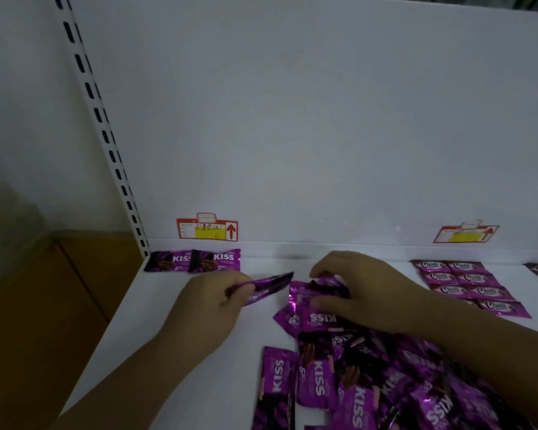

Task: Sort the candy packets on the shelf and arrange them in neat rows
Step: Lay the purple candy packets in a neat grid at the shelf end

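Head view: a white shelf (174, 330) runs back to a white back panel (323, 135), with a slotted upright (106, 135) at its far left corner. The shelf's left edge slants down toward the near left of the picture, and a brown box (44, 305) sits beyond it.

Two purple packets (216, 260) lie flat, side by side and touching, against the back edge in the left corner, below a red and yellow price tag (207, 230). A second price tag (465, 234) hangs further right, above two neat columns of brown-and-purple packets (469, 287).

Bare shelf stays open along the back edge between the corner pair and those columns, and also from the left edge to the heap (354, 383) of loose purple packets, which fills the near right.

The left hand (212, 302) pinches a tilted packet (269, 288) by one end, lifted off the shelf, its free end pointing right. The right hand (364, 293) reaches over the heap, with fingers and thumb curled round a far packet (320, 290) at the heap's back end. The two hands are near each other but apart.
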`<state>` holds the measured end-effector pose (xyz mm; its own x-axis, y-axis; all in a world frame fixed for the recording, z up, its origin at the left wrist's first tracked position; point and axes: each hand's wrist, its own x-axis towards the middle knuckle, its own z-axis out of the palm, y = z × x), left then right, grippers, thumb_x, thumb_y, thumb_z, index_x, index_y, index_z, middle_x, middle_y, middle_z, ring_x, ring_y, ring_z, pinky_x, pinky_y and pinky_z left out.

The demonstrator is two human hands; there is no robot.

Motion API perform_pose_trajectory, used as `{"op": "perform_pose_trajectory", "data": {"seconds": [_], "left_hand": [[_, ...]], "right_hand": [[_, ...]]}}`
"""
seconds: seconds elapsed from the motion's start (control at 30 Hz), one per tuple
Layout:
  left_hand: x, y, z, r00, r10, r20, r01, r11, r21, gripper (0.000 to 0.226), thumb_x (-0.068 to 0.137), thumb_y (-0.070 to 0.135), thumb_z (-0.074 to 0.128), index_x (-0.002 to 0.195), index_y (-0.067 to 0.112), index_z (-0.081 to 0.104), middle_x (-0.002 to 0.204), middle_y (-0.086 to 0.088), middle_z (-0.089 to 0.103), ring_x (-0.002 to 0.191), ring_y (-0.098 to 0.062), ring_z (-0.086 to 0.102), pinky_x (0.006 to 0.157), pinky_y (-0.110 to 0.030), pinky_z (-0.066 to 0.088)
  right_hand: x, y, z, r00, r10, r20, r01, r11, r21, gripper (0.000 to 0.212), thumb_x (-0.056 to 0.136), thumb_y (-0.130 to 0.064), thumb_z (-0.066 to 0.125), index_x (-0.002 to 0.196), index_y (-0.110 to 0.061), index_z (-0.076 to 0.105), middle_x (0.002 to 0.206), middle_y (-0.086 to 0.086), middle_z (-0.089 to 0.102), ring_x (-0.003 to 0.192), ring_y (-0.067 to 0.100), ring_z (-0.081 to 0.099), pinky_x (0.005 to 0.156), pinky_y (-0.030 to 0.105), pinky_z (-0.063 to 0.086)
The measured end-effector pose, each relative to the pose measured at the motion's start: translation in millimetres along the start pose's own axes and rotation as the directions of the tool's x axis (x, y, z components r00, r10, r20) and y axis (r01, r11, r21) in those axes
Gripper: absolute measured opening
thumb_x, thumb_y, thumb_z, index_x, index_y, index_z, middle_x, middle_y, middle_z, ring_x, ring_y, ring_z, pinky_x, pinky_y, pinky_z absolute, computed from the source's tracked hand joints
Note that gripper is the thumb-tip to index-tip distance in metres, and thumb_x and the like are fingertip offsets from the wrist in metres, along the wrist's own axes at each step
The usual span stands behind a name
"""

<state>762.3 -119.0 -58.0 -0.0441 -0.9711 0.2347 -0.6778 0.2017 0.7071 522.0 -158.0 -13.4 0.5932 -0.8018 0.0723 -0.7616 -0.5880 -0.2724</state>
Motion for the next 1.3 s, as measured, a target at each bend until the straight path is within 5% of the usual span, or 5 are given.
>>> {"op": "perform_pose_trajectory", "data": {"seconds": [0.27,0.5,0.87,1.0,1.3], "left_hand": [[0.2,3.0,-9.8,0.983,-0.169,-0.072,0.14,0.942,-0.305,0.026,0.088,0.016,0.06,0.071,0.036,0.062,0.065,0.015,0.067,0.063,0.003,0.061,0.047,-0.008,0.045],[-3.2,6.8,-3.8,0.981,0.04,-0.19,-0.083,0.971,-0.223,0.039,0.07,0.007,0.077,0.077,0.045,0.067,0.089,0.032,0.064,0.092,0.012,0.056,0.077,0.002,0.038],[-4.6,16.7,-7.9,0.959,-0.093,0.268,0.223,0.828,-0.514,0.029,0.06,0.058,0.06,0.079,0.04,0.072,0.073,0.007,0.068,0.061,-0.011,0.059,0.061,-0.021,0.049],[-5.6,19.0,-4.5,0.936,-0.091,0.341,0.27,0.806,-0.526,0.019,0.086,0.024,0.062,0.069,0.027,0.071,0.055,0.001,0.06,0.049,-0.011,0.052,0.047,-0.02,0.043],[-3.6,18.3,5.7,0.985,-0.121,0.12,0.168,0.815,-0.555,0.03,0.079,-0.004,0.064,0.084,0.025,0.069,0.078,0.002,0.073,0.068,-0.012,0.069,0.058,-0.02,0.053]], "right_hand": [[20.0,-26.2,5.2,0.971,0.13,-0.202,-0.083,0.971,0.226,0.022,0.085,-0.043,0.06,0.103,-0.031,0.058,0.09,-0.02,0.06,0.074,-0.004,0.057,0.067,0.011,0.044],[36.1,-39.9,-4.2,0.94,0.242,0.241,-0.327,0.431,0.841,0.015,0.086,-0.008,0.063,0.101,-0.008,0.062,0.08,0.008,0.072,0.067,0.018,0.069,0.06,0.024,0.056],[44.0,-34.4,-11.5,0.99,0.095,0.1,-0.136,0.562,0.816,0.031,0.074,0.011,0.068,0.093,-0.012,0.06,0.078,0.012,0.072,0.069,0.021,0.065,0.071,0.038,0.051],[46.8,-39.8,-11.4,0.997,0.051,0.055,-0.074,0.553,0.83,0.032,0.072,0.011,0.07,0.094,-0.01,0.059,0.082,0.015,0.071,0.073,0.028,0.066,0.076,0.044,0.054],[34.4,-62.9,19.3,0.978,0.037,-0.203,0.027,0.952,0.304,0.027,0.072,-0.049,0.069,0.075,-0.029,0.051,0.081,-0.011,0.054,0.075,0.003,0.054,0.064,0.018,0.044]]}}
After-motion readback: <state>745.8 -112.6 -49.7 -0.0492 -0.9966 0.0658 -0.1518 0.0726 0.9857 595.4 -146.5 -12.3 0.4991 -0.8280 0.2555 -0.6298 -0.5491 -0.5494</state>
